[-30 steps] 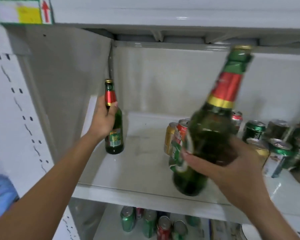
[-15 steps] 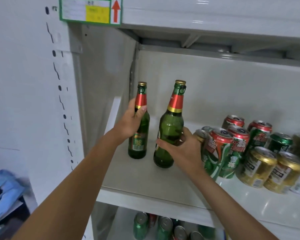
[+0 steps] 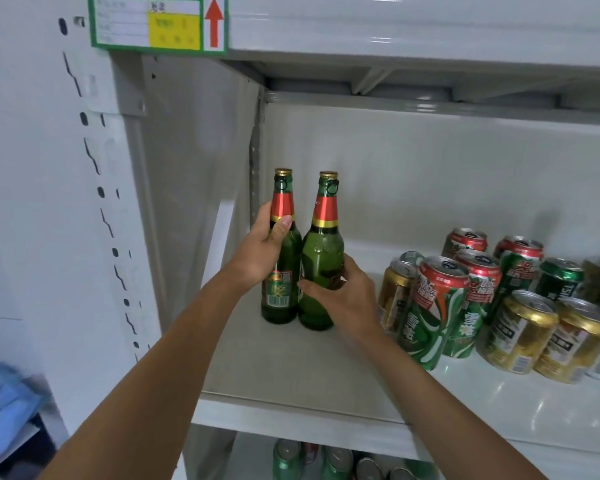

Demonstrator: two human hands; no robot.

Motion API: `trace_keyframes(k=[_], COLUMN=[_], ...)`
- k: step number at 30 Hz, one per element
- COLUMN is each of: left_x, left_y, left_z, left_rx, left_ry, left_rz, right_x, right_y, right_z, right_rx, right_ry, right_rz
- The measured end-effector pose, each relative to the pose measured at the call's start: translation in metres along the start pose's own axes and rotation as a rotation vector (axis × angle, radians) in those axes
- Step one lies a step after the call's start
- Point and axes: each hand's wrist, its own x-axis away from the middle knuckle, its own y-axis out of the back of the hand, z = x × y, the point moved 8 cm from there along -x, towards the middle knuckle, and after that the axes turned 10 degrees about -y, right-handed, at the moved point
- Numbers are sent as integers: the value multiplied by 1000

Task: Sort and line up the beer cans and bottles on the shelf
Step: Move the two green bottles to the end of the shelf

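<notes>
The left hand (image 3: 262,252) grips one bottle (image 3: 280,271), the right hand (image 3: 343,296) grips another bottle (image 3: 321,258), bodies touching at the shelf's (image 3: 291,375) far left. Bottle pairing looks underway; next, likely release, then sort the clustered cans (image 3: 465,299) right.

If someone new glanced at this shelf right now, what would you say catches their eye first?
Two green bottles with red neck bands stand side by side at the shelf's left end: the left bottle in the left hand's grip, the right bottle in the right hand's. To their right crowds an unsorted cluster of cans, red-and-green and gold.
</notes>
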Motion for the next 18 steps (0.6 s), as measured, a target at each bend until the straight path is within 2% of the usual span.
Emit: trace_keyframes(k=[18], left_x=[-1], left_y=[-6], left_z=[5], left_rx=[76], left_ry=[65], left_rz=[45], right_x=[-15], right_y=[-7], right_z=[-26], right_rx=[-62], right_ry=[-76], right_rz=[80])
